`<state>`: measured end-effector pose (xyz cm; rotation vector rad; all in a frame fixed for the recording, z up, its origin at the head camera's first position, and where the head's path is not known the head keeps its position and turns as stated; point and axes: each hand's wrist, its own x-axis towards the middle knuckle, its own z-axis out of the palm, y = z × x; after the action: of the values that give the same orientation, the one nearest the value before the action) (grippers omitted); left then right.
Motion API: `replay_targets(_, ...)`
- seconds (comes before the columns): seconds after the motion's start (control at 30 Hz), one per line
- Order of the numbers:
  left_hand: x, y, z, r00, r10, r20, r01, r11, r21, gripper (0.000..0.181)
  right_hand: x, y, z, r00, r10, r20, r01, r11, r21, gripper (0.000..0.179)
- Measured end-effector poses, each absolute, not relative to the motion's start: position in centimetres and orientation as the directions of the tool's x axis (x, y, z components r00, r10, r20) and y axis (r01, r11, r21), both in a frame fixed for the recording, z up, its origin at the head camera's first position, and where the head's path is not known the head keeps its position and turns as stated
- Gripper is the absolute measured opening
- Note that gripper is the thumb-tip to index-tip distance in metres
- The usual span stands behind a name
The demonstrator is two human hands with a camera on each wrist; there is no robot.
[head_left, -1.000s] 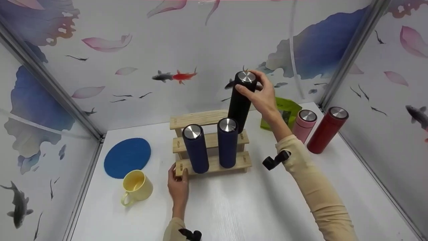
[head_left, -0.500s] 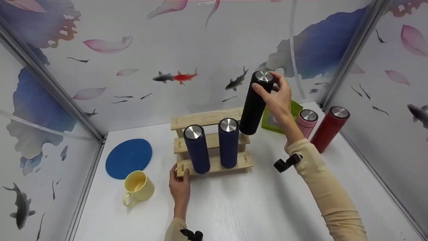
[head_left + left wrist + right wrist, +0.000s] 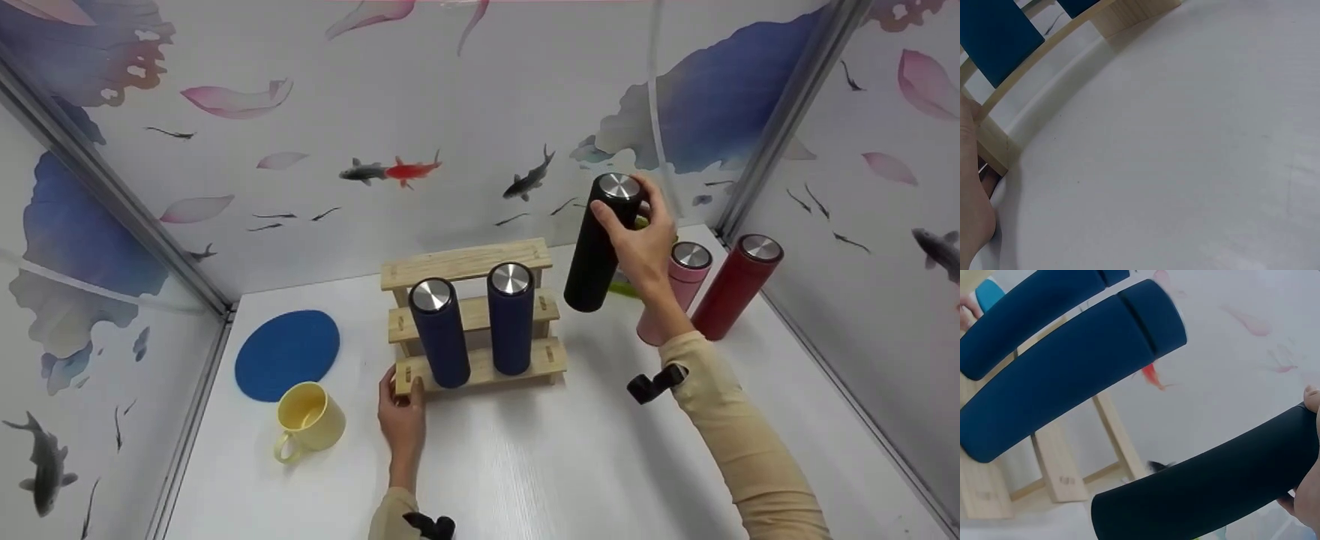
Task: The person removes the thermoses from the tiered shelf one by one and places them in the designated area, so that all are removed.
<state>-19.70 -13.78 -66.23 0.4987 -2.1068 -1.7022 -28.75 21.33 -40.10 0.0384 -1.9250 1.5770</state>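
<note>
My right hand [image 3: 643,234] grips a black thermos bottle [image 3: 592,262] near its silver-topped lid, holding it tilted to the right of the wooden stepped rack [image 3: 466,265]. In the right wrist view the black thermos bottle [image 3: 1202,478] runs from the fingers toward the rack's side. Two blue thermos bottles stand on the lowest step, a left one [image 3: 444,341] and a right one [image 3: 511,326]. At the rack's front left corner, my left hand [image 3: 402,416] holds the end of the lowest step between thumb and fingers. The rack's upper two steps bear nothing.
Right of the rack stand a pink thermos [image 3: 686,277] and a red thermos [image 3: 739,289]. A green bag [image 3: 622,288] is mostly hidden behind the right hand and black bottle. At left are a round blue mat [image 3: 287,355] and a yellow mug [image 3: 311,417]. Printed walls enclose the table.
My right hand has carried the black thermos bottle rightward, away from over the rack, and slightly lower in the last half second. The left hand and the blue bottles have stayed put.
</note>
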Motion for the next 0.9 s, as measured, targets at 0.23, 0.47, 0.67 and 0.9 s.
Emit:
replay_targets(0.23,-19.7,-13.9,-66.3,-0.867,-0.494,0.059,-0.038,0.184,0.982,0.05,-28.7,21.6,-43.4,-0.758,0.409,0.509,-0.394,0.336,-0.856,0.065)
replay_targets(0.47,-19.8,-13.8,-66.2,-0.873,-0.484,0.057,-0.031,0.172,0.985,0.05,-28.7,22.0,-46.7,-0.734,0.449,0.509,-0.378,0.351,-0.856,0.067)
replay_targets(0.67,-19.7,-13.8,-66.3,-0.869,-0.492,0.058,-0.031,0.17,0.985,0.05,-28.3,22.3,-49.1,-0.726,0.481,0.492,-0.345,0.364,-0.865,0.068)
replay_targets(0.9,-19.6,-13.8,-66.1,-0.868,-0.493,0.063,-0.029,0.175,0.984,0.05,-27.9,22.6,-51.0,-0.733,0.509,0.451,-0.287,0.37,-0.884,0.07)
